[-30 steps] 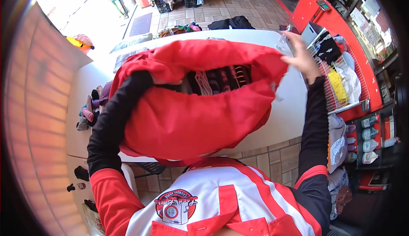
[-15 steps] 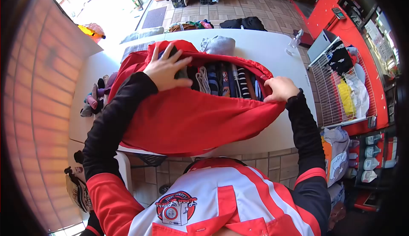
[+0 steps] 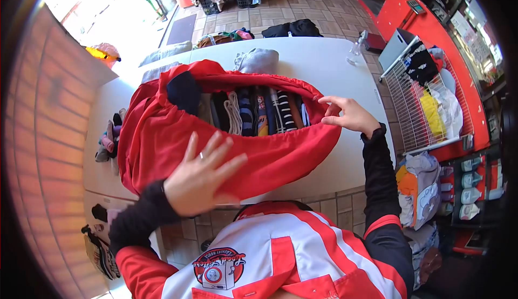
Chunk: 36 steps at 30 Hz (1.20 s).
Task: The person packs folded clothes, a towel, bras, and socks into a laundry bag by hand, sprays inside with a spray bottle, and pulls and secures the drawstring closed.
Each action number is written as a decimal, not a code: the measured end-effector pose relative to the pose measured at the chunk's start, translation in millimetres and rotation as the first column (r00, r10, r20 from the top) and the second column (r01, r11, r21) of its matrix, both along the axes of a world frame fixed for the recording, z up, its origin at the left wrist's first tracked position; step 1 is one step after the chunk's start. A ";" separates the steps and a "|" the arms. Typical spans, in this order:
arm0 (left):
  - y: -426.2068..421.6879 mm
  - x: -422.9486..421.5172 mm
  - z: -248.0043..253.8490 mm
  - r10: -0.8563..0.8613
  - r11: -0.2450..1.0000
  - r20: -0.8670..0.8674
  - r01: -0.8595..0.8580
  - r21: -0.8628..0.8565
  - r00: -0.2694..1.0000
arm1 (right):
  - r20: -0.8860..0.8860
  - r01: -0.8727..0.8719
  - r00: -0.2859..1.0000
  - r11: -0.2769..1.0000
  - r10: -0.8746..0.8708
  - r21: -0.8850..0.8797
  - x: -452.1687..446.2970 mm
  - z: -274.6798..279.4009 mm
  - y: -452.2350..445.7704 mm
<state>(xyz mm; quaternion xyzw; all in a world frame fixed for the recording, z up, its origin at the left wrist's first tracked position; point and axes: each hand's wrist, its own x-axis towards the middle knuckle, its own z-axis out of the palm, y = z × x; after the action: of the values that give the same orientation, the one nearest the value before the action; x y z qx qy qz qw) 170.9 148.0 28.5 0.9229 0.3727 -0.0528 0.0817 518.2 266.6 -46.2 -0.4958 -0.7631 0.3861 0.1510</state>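
Observation:
A red drawstring cloth bag (image 3: pixel 232 158) lies on the table with its mouth open upward. Inside stands a row of folded clothes (image 3: pixel 261 113), several dark, one black-and-white striped. A dark navy cloth piece (image 3: pixel 184 93) rests at the left end of the opening. My left hand (image 3: pixel 202 177), slightly blurred, hovers over the bag's near side with fingers spread and nothing in them. At the right end of the mouth is my right hand (image 3: pixel 350 116), thumb and forefinger apart beside the rim; its fingertips are at or touching the red cloth.
On the white table (image 3: pixel 350 83) are a rolled grey cloth (image 3: pixel 256 61), a spray bottle (image 3: pixel 356 48) and small bunched socks (image 3: pixel 110 137). A white wire basket (image 3: pixel 415 110) stands to the right. Laundry baskets (image 3: pixel 208 5) sit on the floor beyond.
My left hand has left the bag's mouth and come down toward me, uncovering the navy cloth. My right hand has loosened its hold on the rim. The view has shifted slightly.

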 end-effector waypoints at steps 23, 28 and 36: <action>46.8 129.3 -121.4 0.635 0.772 0.093 -0.624 -0.121 0.767 | -0.524 0.177 0.389 0.620 -0.758 -0.764 -147.3 -273.7 292.0; 50.7 128.4 -119.9 0.671 0.741 0.129 -0.656 -0.141 0.730 | -0.435 0.135 0.360 0.508 -0.825 -0.851 -168.4 -302.2 314.7; 48.3 143.6 -112.9 0.561 0.821 0.325 -0.562 -0.103 0.761 | -0.483 0.415 0.193 0.517 -0.854 -0.749 -13.8 -315.6 248.1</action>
<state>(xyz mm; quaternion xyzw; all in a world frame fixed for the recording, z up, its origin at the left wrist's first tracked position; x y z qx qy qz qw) 314.4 196.2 -84.5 0.7636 0.6117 0.1348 0.1567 504.4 514.7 -361.8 -0.5496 -0.1861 0.6296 0.5167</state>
